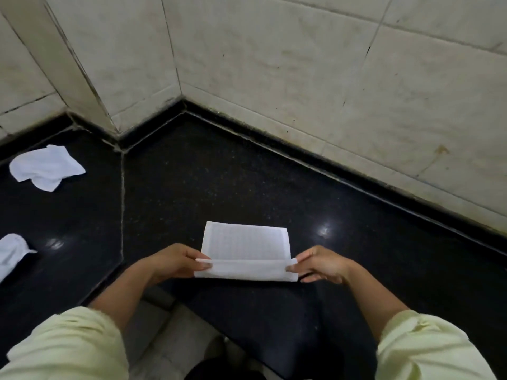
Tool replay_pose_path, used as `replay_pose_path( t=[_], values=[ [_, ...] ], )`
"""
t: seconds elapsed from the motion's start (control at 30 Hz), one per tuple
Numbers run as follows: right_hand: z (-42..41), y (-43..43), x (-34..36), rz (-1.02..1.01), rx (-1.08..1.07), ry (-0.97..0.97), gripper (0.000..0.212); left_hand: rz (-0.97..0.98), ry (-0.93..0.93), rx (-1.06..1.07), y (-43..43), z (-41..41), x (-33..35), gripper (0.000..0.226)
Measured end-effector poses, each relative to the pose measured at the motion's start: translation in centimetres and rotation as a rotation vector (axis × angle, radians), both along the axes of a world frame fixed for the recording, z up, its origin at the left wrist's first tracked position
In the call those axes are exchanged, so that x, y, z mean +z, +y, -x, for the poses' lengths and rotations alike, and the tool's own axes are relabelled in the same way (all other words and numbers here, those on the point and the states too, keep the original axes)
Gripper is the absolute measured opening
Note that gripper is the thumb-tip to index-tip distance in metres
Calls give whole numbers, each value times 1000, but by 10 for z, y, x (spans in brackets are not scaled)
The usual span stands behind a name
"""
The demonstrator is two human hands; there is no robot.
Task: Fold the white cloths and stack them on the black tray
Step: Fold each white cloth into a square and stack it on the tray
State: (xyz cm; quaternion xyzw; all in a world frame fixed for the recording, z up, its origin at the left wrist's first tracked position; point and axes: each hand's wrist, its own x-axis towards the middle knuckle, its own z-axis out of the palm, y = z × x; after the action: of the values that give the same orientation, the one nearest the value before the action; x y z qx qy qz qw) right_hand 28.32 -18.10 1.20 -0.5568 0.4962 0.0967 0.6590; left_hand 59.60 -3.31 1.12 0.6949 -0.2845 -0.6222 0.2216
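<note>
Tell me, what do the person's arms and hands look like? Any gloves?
No gloves: left hand and right hand are bare, no rings or watch visible. The left sleeve and right sleeve are loose, wrinkled, pale yellow-green, pushed up off the forearms.

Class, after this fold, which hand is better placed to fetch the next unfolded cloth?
Left, probably. The crumpled cloth and the bunched cloth lie beyond the left hand; the right hand pinches the opposite end of the folded cloth.
</note>
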Motion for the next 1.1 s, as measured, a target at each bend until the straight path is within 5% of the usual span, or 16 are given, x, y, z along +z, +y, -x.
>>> replay_pose_path(
  t=[0.3,0.57,1.1],
  values=[
    [-11,-9,-23,259,-112,49,12,34,-124,61,-27,-11,-17,15],
    [-38,-21,-47,520,-208,180,36,136,-150,229,-59,-15,-32,16],
    [-63,-36,-52,612,-138,412,30,119,-530,-6,-87,-27,-56,16]
  ],
)
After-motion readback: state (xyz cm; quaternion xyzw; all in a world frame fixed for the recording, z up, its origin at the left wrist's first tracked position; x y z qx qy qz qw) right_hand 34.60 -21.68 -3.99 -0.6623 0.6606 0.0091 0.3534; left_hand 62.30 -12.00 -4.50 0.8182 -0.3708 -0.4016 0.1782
